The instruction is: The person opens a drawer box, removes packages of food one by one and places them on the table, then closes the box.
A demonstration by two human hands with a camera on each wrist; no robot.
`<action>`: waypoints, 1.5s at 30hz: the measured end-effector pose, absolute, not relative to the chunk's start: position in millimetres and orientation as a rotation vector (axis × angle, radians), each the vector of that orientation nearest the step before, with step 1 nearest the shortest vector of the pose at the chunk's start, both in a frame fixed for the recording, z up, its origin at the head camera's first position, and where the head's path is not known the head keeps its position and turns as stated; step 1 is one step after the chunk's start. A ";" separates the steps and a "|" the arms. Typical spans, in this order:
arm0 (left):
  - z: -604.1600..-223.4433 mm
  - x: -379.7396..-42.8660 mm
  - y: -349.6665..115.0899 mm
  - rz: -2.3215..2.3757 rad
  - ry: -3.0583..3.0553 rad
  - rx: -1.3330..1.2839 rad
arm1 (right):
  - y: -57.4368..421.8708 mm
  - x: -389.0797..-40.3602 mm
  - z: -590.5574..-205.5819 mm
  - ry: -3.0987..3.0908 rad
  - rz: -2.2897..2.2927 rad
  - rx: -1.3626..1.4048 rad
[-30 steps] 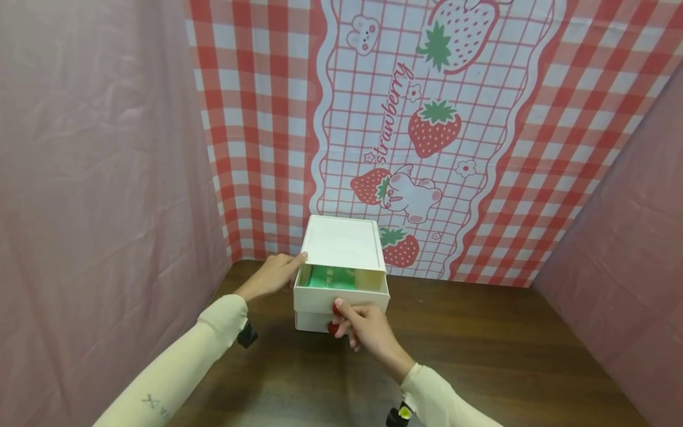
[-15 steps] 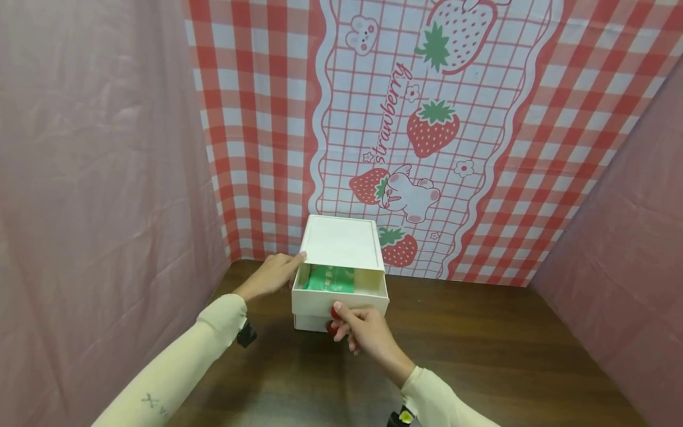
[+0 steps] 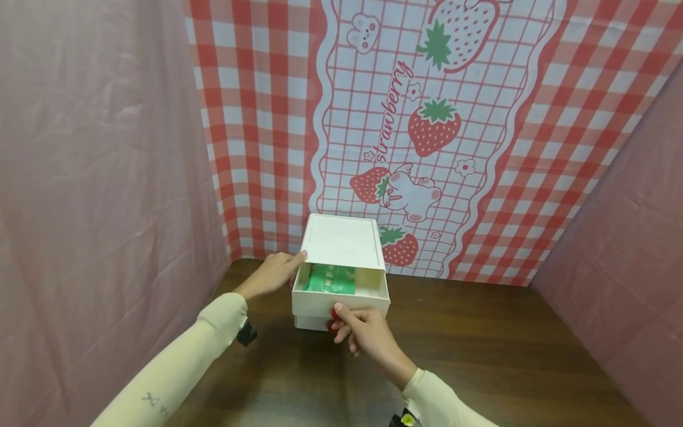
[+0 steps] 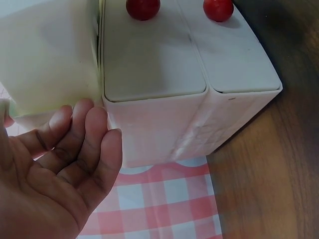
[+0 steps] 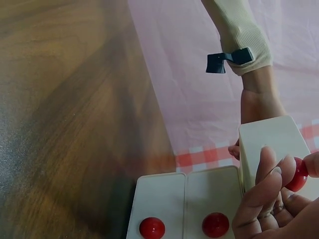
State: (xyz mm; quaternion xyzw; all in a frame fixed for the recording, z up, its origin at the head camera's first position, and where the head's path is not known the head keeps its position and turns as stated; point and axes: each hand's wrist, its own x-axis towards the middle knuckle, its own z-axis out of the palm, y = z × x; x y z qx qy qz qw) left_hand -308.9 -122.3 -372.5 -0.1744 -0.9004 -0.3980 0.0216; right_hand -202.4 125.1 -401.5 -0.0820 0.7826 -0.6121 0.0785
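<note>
A white drawer cabinet (image 3: 344, 242) stands on the wooden table, its top drawer (image 3: 315, 302) pulled partway out. Inside that drawer lies a green packet (image 3: 332, 279) with pale lettering. My right hand (image 3: 368, 332) pinches the top drawer's red round knob (image 5: 298, 175) between thumb and fingers. At the cabinet's left side is my left hand (image 3: 271, 276), thumb on the top's front corner, the other fingers along the side wall. The left wrist view shows these fingers (image 4: 84, 144) loosely bent. Below, two lower drawers (image 4: 154, 55) are closed, each with a red knob.
A red-and-white checked cloth with strawberries (image 3: 434, 127) hangs right behind the cabinet. Pink curtains (image 3: 107, 178) line the left and right sides. Brown wooden tabletop (image 3: 480, 344) stretches in front and to the right.
The top drawer has come slightly farther out toward me, drawn by my right hand on its knob, and more of the green packet shows. My left hand has stayed at the cabinet's side.
</note>
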 end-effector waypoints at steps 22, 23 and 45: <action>-372.9 -310.0 -122.9 -1.219 -2.788 -0.534 | 126.0 -188.2 -401.7 2.299 -1.845 -0.272; -373.1 -310.4 -123.0 -1.222 -2.786 -0.539 | 126.0 -187.6 -401.6 2.297 -1.846 -0.270; -373.8 -308.6 -122.2 -1.221 -2.779 -0.560 | 127.2 -175.5 -403.6 2.285 -1.848 -0.291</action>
